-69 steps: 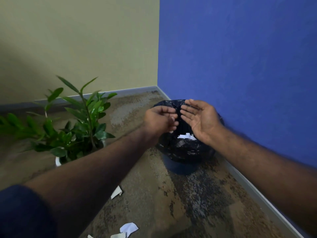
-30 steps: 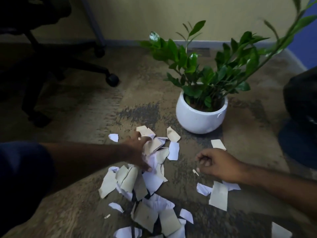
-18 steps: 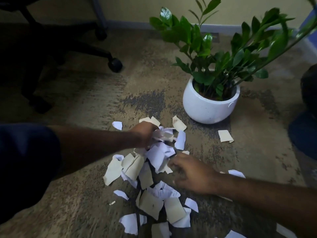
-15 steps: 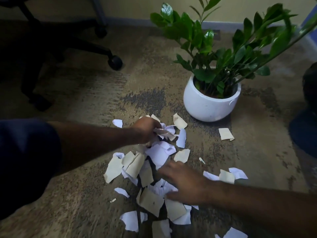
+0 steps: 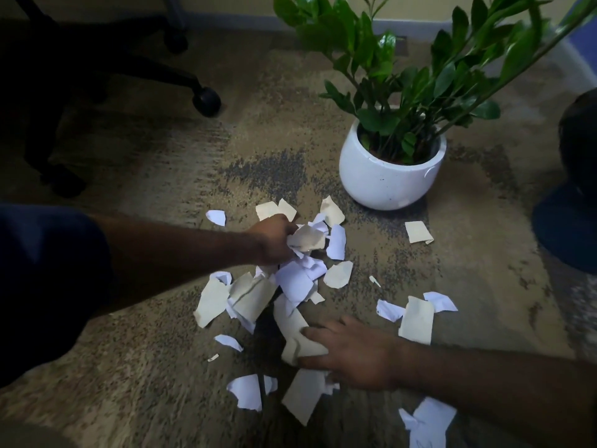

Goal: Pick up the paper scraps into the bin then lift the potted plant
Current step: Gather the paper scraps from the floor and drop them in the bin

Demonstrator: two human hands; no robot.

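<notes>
The left hand has its grip closed around a crumpled bunch of paper scraps, fingers curled over cream and white pieces at the far end of the heap. The right hand lies nearer the person, its grip narrow: the fingers stretch flat along the carpet while the thumb and fingertips pinch a folded cream scrap against the floor.

Between the two hands the main pile of torn paper spreads over the carpet, cream pieces overlapping white ones. More loose bits lie around the right hand: a white piece and a cream one just on the near side of it, a cream strip with white bits beside its wrist, and a white scrap under the forearm. One cream scrap lies alone, well to the right of the left hand.

Beyond the left hand and to its right stands the potted plant, a round white pot upright on the carpet holding soil and glossy green stems that lean up and to the right. None of the scraps lie inside the pot. Neither hand touches it.

At the right edge, far from both hands, is the bin, dark with a black liner; only part of its side shows, and its contents cannot be seen. Left of the left forearm, the black legs and castor of an office chair stand on the carpet.
</notes>
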